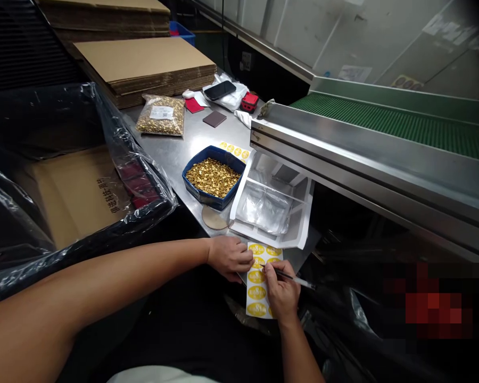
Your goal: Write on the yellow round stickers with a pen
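Note:
In my right hand (284, 291) is a slim pen (289, 276) with a clear barrel end, its tip over a yellow oval sticker. The sticker sheet (257, 284) is white with rows of printed yellow ovals. It lies at the front edge of the metal table, its lower part hanging over. My left hand (230, 256) is closed, with curled fingers at the left edge of the sheet. Just beyond the sheet stands a white divided tray (239, 226) holding clear plastic bags (265, 207). Left of it is a blue bin (193, 196) of small gold-coloured metal pieces (213, 176).
A bag of gold pieces (162, 114), a phone (220, 90) and stacked cardboard (147, 58) lie at the back. A green conveyor (383, 125) with a metal side rail runs along the right. At left stands a box lined with black plastic (104, 122).

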Motion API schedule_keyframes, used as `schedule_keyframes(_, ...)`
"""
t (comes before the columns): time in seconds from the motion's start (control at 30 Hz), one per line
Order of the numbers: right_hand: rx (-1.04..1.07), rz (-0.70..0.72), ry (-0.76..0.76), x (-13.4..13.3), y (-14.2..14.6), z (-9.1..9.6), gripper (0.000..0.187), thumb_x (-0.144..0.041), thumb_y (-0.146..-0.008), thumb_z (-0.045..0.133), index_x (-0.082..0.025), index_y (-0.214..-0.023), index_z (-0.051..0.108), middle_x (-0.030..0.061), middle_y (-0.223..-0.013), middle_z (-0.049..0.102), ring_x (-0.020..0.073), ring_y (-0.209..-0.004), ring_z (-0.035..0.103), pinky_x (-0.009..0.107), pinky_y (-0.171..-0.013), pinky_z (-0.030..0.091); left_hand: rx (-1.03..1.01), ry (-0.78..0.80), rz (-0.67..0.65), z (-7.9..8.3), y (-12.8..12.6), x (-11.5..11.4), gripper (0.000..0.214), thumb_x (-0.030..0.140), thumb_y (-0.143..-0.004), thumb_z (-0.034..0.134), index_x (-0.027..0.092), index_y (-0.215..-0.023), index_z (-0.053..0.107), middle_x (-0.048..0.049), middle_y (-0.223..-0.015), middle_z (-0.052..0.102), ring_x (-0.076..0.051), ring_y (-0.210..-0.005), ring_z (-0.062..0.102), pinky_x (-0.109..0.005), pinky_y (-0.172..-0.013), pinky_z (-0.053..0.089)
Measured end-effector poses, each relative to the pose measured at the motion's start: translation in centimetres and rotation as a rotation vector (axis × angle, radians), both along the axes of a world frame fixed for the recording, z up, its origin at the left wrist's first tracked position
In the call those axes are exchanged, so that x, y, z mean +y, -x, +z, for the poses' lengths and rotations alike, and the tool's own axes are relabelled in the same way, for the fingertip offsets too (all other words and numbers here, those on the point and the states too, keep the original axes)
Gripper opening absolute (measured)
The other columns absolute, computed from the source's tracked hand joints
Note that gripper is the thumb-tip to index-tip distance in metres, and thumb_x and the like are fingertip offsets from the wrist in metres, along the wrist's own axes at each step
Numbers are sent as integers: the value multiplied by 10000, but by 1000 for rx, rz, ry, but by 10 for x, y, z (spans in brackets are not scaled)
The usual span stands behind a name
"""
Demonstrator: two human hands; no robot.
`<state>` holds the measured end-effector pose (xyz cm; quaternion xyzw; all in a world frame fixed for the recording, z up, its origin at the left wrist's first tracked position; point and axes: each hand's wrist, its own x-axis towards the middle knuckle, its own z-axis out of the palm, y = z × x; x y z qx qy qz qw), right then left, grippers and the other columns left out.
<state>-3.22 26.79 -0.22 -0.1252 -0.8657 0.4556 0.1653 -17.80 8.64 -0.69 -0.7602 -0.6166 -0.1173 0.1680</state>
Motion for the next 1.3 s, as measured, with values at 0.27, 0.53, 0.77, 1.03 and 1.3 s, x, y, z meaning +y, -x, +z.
schedule_keyframes(0.27,75,124,-78,0,-1,-2,101,-248,-900,587,-201,-810,587,-4,-708,591,141,-637,585,275,-614,464,-11,21,15,1,-1,1,537,601,-913,427,122,-1051,629,-130,-978,616,-219,-672,548,-368,-495,357)
schedule_keyframes(0.53,59,180,-68,0,1,-4,105,-238,-896,597,-197,-802,570,-18,-693,570,121,-616,556,258,-609,444,-20,68,19,0,-1,2,522,602,-920,407,138,-1012,628,-122,-978,609,-222,-695,545,-372,-509,359)
schedule_keyframes(0.77,41,183,-87,-2,2,0,145,-256,-901,581,-197,-772,550,-24,-648,545,123,-579,531,264,-582,426,-10,72,20,2,-2,2,533,598,-909,433,119,-1051,619,-130,-979,610,-219,-685,542,-367,-512,365)
schedule_keyframes(1.03,49,149,-77,-3,4,0,159,-259,-908,568,-202,-763,535,-22,-659,536,127,-593,529,268,-589,425,-3,53,26,3,-2,2,546,615,-877,491,118,-1067,611,-139,-973,611,-217,-675,546,-356,-502,367)
schedule_keyframes(1.3,13,141,0,1,1,-2,179,-289,-904,578,-204,-750,550,-21,-659,535,132,-598,523,272,-590,423,-4,37,27,2,-2,3,560,625,-875,483,114,-1059,617,-129,-965,601,-213,-661,533,-356,-495,367)
